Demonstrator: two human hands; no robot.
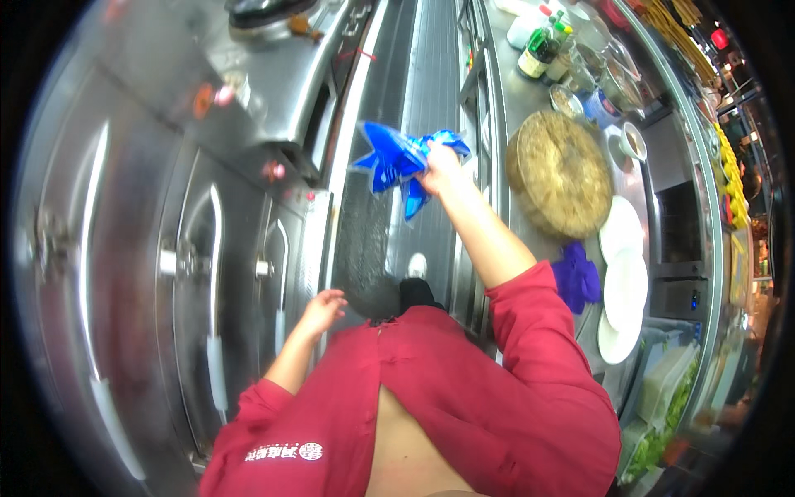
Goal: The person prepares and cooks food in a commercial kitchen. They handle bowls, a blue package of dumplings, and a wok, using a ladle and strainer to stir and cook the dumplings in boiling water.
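My right hand [442,166] grips a crumpled blue plastic bag [392,152] in front of me, above the floor of a narrow kitchen aisle. Loose ends of the bag stick out on both sides of my fist, and I cannot tell whether anything is inside it. Low at my left side hangs my left hand [324,312], its fingers loosely curled and apart, holding nothing. The nearest things to that hand are the steel doors with long bar handles [283,267] along the left.
On the right, a steel counter [518,93] bears a round wooden chopping block [562,174], bottles [535,57], white oval plates [624,292] and a purple cloth [577,278]. Containers of green leaves [658,410] stand farther down. A steel worktop [273,81] juts out at upper left. The dark floor [363,242] looks wet.
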